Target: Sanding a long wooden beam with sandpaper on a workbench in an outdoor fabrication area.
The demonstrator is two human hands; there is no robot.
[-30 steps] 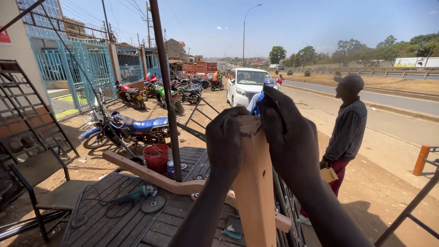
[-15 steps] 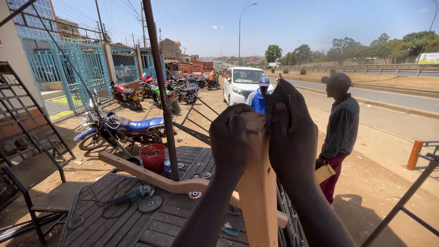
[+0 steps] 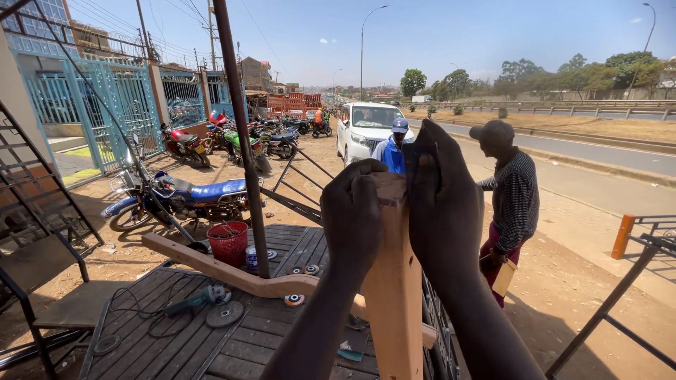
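The wooden piece (image 3: 393, 281) stood upright, its long axis running near vertical from the bottom edge of the view up to a squared top end between the two hands, with a slight lean of the top toward the left. Its pale flat face looked toward the camera.

The left hand (image 3: 358, 222) was curled over the top left corner of the piece, fingers folded down over the end and knuckles toward the camera, the forearm rising from below. It was closed on the wood. The right hand (image 3: 443, 204) lay flat against the right side of the top end, fingers straight and pointing up, pressing a small dark sheet, seemingly sandpaper (image 3: 420, 156), against the wood; the palm faced left toward the piece, the wrist bent and the forearm coming up from the lower right. How firmly it gripped could not be told.

Below the hands lay a slatted metal table (image 3: 155, 345). Down and left of the grip a curved wooden rail (image 3: 232, 273) rested across it, with an angle grinder (image 3: 193, 301) and loose discs further left, and a red bucket (image 3: 229, 243) beyond. Just behind the left hand rose a dark metal pole (image 3: 239, 127). Beyond the right hand stood a person in a cap (image 3: 510, 204).
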